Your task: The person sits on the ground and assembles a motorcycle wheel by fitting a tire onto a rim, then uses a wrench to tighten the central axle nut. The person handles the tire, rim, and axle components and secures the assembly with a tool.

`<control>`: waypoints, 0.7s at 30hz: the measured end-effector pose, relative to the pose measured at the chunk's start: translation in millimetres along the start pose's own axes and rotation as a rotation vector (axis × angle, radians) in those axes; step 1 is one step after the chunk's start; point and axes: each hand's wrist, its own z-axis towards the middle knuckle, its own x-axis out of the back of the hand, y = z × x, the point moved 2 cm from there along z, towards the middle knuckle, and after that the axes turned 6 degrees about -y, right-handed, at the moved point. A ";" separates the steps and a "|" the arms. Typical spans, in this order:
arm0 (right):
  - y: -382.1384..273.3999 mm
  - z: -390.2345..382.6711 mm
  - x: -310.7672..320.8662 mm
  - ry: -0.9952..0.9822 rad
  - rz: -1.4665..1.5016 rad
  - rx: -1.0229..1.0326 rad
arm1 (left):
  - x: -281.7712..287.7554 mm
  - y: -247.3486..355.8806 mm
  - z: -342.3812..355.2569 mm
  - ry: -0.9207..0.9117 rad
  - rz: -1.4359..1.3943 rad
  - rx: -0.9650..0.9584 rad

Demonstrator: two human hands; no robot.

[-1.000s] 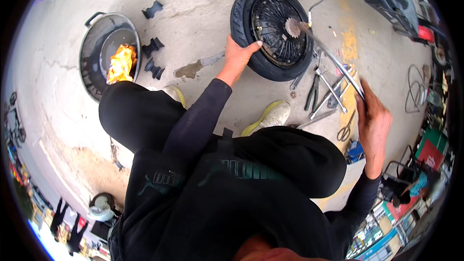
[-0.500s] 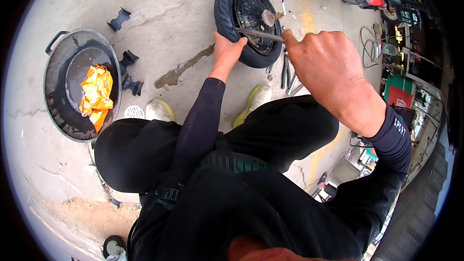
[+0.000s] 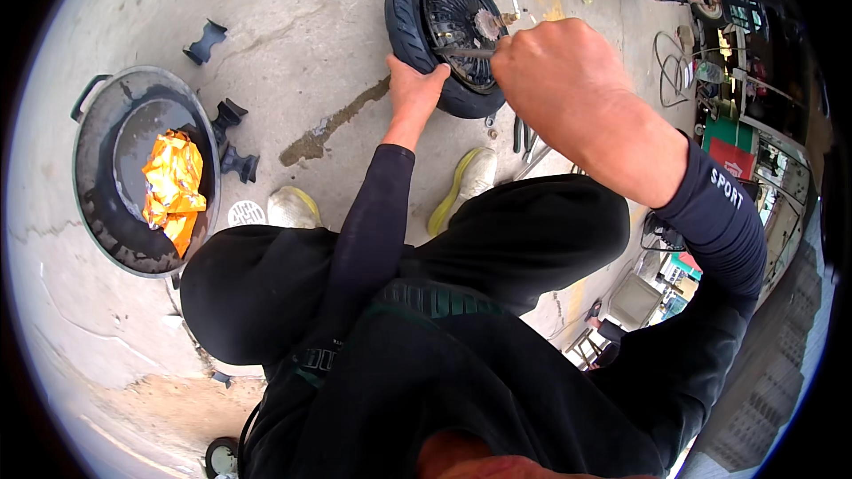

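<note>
A small wheel with a black tyre (image 3: 404, 31) and a dark spoked hub stands tilted on the ground in front of me. My left hand (image 3: 414, 93) grips the tyre's near left edge, the thumb lying over the sidewall toward the rim. In a closed fist, my right hand (image 3: 568, 75) holds a flat metal tyre lever (image 3: 466, 52). The lever's tip rests at the rim, beside my left thumb, and its handle end is hidden inside the fist. A toothed sprocket (image 3: 486, 25) and an axle with a brass-coloured nut stick out of the hub.
To the left sits a dark oval basin (image 3: 93, 168) with a crumpled orange bag (image 3: 175, 179) in it. Several black notched blocks (image 3: 206, 42) lie near it. Hand tools (image 3: 522, 135) are on the concrete behind my right wrist. A coiled cable (image 3: 667, 71) lies farther right.
My right hand has moved left and farther away, nearer the wheel, and less of the lever shows. My left hand keeps its grip on the tyre. The whole view has shifted slightly.
</note>
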 end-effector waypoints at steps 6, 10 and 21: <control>8.3 1.3 -12.4 -0.007 0.006 0.008 | -2.1 4.0 -5.0 -0.019 -0.060 -0.031; 24.7 -1.4 -26.0 -0.042 0.065 -0.024 | -3.0 3.1 -3.4 -0.016 -0.133 -0.071; 108.0 25.7 -92.9 0.263 0.033 0.134 | 4.4 4.1 0.7 -0.020 -0.117 -0.049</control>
